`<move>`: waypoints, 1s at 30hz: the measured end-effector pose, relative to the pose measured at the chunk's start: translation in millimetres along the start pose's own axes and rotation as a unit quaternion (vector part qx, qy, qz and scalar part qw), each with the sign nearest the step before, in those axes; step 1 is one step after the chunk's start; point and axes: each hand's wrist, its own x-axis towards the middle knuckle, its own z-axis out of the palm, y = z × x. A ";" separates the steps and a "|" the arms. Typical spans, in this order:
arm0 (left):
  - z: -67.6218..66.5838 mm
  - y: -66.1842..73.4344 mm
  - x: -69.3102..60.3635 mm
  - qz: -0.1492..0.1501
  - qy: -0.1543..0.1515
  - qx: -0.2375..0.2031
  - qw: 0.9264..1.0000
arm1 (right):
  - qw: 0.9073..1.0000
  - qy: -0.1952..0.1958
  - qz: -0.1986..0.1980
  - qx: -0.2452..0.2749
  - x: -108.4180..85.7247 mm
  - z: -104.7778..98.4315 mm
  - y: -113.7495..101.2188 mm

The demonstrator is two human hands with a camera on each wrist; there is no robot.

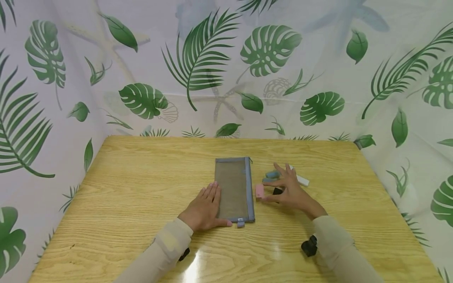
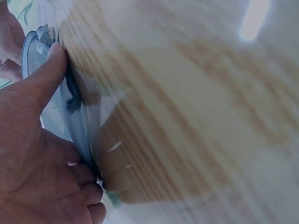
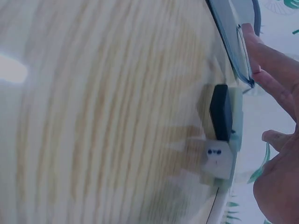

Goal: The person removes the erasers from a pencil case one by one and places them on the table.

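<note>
A grey mesh zip pouch [image 1: 231,188] lies flat on the table, its zip along the right side. My left hand [image 1: 205,208] rests on its left edge with straight fingers, the thumb reaching along the lower edge. In the left wrist view the thumb [image 2: 53,65] lies against the pouch [image 2: 77,112]. Just right of the pouch, my right hand [image 1: 291,190] has thumb and index fingertip at two ends of a small pink block [image 1: 260,191], pinching it. Below that hand sits a black block [image 1: 277,192]. The right wrist view does not clearly show the pinch.
Two small teal items [image 1: 272,174] lie behind the right hand, and a white bar [image 1: 302,181] lies to its right, partly covered. The wooden table [image 1: 141,177] ends at a leaf-printed cloth [image 1: 212,114] behind. In the right wrist view a pale block with two dots [image 3: 218,158] stands beside the black one.
</note>
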 end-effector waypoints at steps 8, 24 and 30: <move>-0.9 0.3 1.0 -0.002 -0.005 0.001 1.000 | 0.999 0.014 0.031 0.017 -9.0 -15.8 3.7; -1.2 -0.3 2.6 -0.001 -0.012 0.007 1.000 | 0.997 0.039 0.070 0.004 -41.7 -44.6 26.0; -0.2 -0.5 2.8 -0.003 -0.013 0.004 1.000 | 0.995 0.046 0.086 -0.001 -52.7 -51.5 34.1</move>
